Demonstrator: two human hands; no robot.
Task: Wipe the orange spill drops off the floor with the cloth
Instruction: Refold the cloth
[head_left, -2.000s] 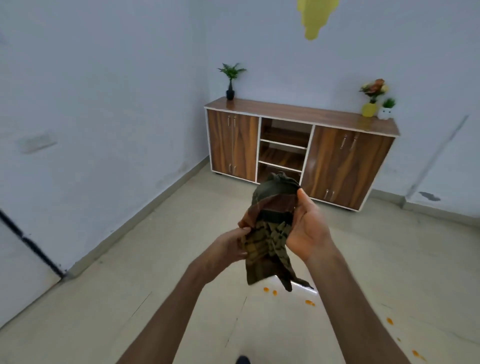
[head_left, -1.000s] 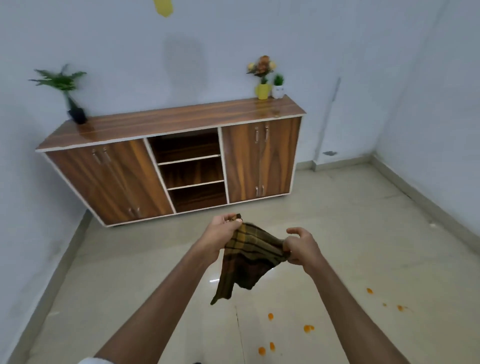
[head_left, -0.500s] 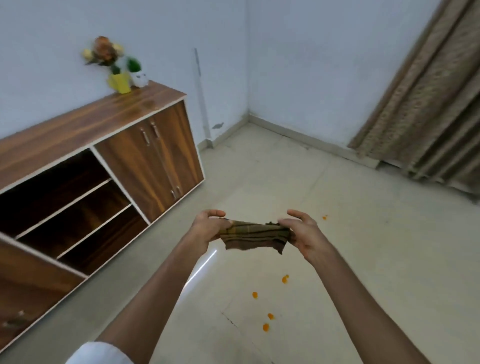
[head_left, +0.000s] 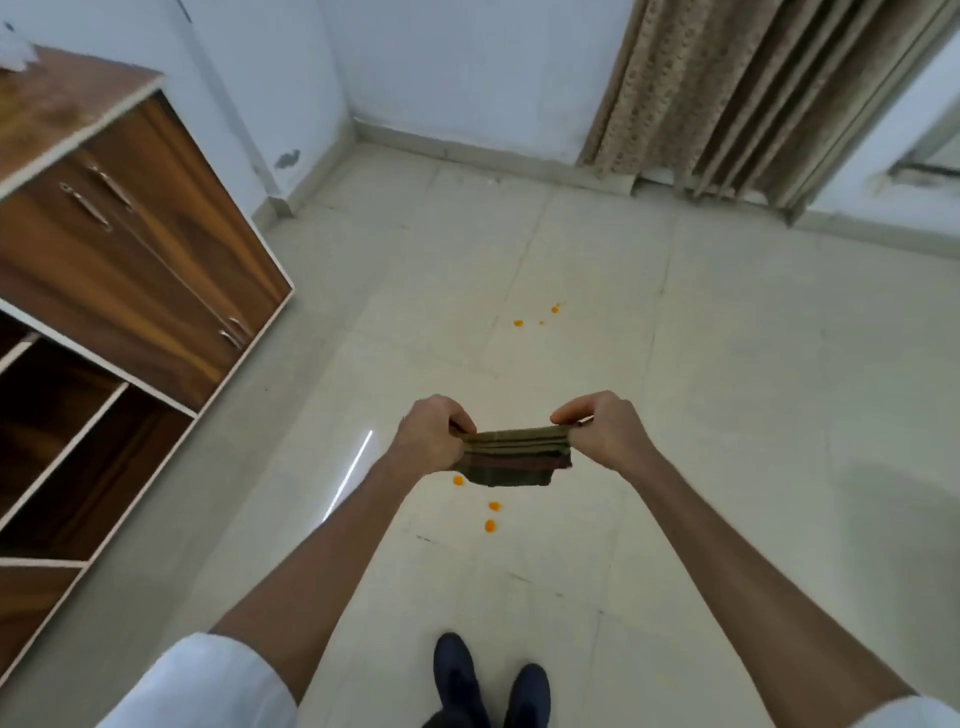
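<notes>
A dark green and brown checked cloth, folded into a short band, is stretched between my two hands above the floor. My left hand pinches its left end and my right hand pinches its right end. Three orange spill drops lie on the pale tiled floor just below and in front of the cloth. A second small cluster of orange drops sits farther away toward the curtain. Part of the near cluster may be hidden behind the cloth.
A wooden sideboard with open shelves stands along the left wall. A beige curtain hangs at the back right. My dark shoes stand on the tiled floor below the cloth.
The view swung right and tilted down from the sideboard to the floor. The hanging cloth has been folded into a flat band held taut between both hands, now over the near drops.
</notes>
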